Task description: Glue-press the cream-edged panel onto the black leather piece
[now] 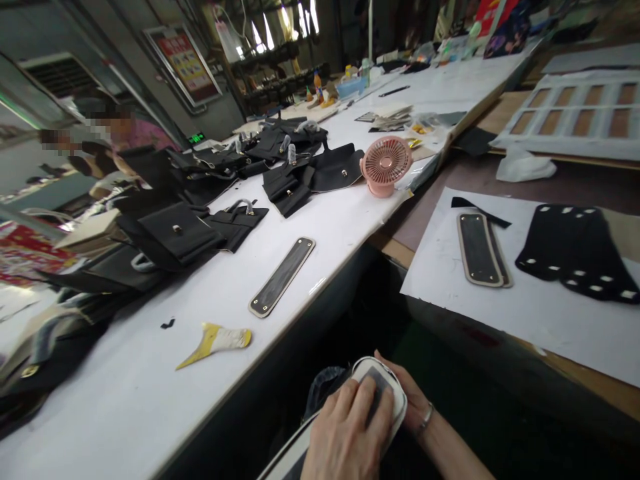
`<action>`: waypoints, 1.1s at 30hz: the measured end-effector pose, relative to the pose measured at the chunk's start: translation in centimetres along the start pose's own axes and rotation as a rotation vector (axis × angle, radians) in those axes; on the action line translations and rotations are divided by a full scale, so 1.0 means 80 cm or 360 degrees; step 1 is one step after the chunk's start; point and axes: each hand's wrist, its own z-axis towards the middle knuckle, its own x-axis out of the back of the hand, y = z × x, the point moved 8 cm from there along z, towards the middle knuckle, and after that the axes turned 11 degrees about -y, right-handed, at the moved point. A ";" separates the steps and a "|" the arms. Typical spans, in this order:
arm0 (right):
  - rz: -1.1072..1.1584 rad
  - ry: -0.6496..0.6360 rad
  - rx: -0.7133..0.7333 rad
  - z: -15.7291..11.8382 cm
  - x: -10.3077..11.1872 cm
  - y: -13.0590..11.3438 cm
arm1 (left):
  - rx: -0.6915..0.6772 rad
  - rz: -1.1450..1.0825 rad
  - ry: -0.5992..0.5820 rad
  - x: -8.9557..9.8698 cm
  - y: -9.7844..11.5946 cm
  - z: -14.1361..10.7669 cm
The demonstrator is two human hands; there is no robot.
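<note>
Over my lap I hold a bag piece with a rounded end, a cream-white rim and a grey patch in the middle. My left hand lies across its face, fingers bent and pressed on it; the thumb is hidden. Curled round the far right edge is my right hand, a bracelet at its wrist and most fingers hidden beneath the piece. On the white table nearby rest a long dark panel with a pale border and metal studs, and a yellow scraper-like tool wrapped in white.
Black bags crowd the table's left side. A pink fan stands near the edge. To the right, a white sheet bears studded panels and black pieces. People sit beyond the bags.
</note>
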 end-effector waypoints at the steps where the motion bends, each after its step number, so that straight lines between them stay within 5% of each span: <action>1: 0.0026 -0.0011 0.0005 -0.001 -0.001 0.000 | -0.0001 0.0008 -0.0041 0.001 0.001 0.002; 5: 0.0110 -0.0029 0.0014 -0.004 0.000 0.003 | 0.0022 -0.0013 -0.0188 0.004 0.001 0.008; 20: 0.0044 0.0117 0.0042 -0.002 -0.024 -0.012 | 0.0086 -0.0384 -0.0286 -0.010 -0.001 0.005; 27: -0.0429 0.0458 0.0065 -0.012 -0.018 -0.015 | 0.0186 -0.0501 -0.0356 0.005 -0.005 0.018; 30: -0.0781 0.0734 0.0322 -0.035 -0.012 -0.045 | 0.0165 -0.0531 -0.0335 0.013 -0.005 0.019; 33: -0.1141 0.0965 0.0650 -0.084 -0.042 -0.085 | 0.0094 -0.0504 -0.0225 0.025 -0.008 0.017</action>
